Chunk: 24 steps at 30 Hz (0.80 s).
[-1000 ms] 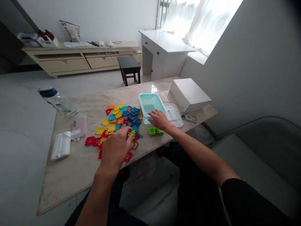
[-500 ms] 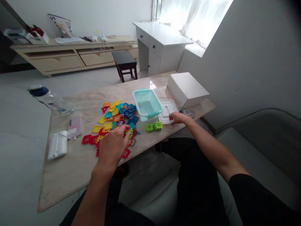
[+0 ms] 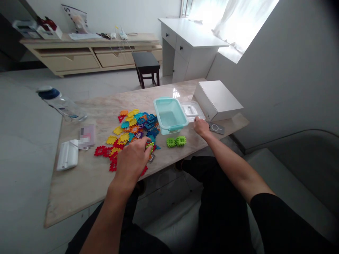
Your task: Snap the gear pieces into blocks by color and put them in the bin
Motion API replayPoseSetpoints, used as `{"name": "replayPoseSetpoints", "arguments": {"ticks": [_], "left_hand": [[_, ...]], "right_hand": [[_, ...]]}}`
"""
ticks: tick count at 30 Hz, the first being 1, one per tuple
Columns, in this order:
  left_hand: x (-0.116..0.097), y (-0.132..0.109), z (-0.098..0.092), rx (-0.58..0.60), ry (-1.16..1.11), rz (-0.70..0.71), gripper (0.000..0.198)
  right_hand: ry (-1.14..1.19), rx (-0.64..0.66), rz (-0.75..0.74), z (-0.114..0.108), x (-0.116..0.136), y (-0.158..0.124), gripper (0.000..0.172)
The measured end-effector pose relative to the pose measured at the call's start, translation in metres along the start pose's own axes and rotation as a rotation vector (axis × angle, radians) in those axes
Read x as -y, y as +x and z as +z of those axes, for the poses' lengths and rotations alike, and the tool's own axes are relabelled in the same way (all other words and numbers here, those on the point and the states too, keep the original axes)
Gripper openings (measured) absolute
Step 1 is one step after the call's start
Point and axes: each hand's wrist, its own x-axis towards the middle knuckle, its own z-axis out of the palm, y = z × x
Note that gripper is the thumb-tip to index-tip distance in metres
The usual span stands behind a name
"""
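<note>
A heap of coloured plastic interlocking tiles (image 3: pixel 132 128) lies in the middle of the marble table (image 3: pixel 87 176). My left hand (image 3: pixel 132 160) rests at the heap's near edge, fingers closed on a green tile (image 3: pixel 149 146). Two joined green tiles (image 3: pixel 176 141) lie apart to the right. A teal plastic tub (image 3: pixel 171 115) stands behind them, with its clear lid (image 3: pixel 192 110) on its right. My right hand (image 3: pixel 201 127) lies at the lid's near edge, fingers curled; whether it grips the lid I cannot tell.
A white box (image 3: pixel 218 98) stands at the table's right end, a small dark device (image 3: pixel 216 128) in front of it. A water bottle (image 3: pixel 60 105) lies at the left, with a white case (image 3: pixel 67 159) and a blurred card (image 3: pixel 86 137) nearby. A dark stool (image 3: pixel 147 67) stands beyond.
My right hand left the tub's front rim and went right to the lid, which now lies farther back beside the tub. My left hand stayed on the green tile.
</note>
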Motion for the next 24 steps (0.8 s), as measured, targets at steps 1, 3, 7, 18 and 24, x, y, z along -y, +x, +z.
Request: {"name": "replayPoseSetpoints", "arguments": {"ticks": [1,3,7,18,24], "left_hand": [[0.000,0.000,0.000,-0.001,0.000,0.001,0.032],[0.000,-0.001,-0.001,-0.007,-0.004,0.002,0.031],[0.001,-0.003,-0.002,-0.028,-0.021,-0.006,0.031],[-0.005,-0.003,0.006,-0.016,-0.036,-0.005,0.027],[-0.009,-0.003,0.011,-0.047,-0.079,0.021,0.026]], "right_hand": [[0.027,-0.027,0.026,0.000,0.004,0.001,0.051],[0.085,-0.076,0.044,-0.005,0.012,0.005,0.055],[0.312,-0.108,0.029,-0.021,0.028,0.011,0.053],[0.592,-0.022,0.001,-0.034,0.066,0.001,0.041],[0.622,-0.145,0.061,-0.052,0.022,0.000,0.039]]}}
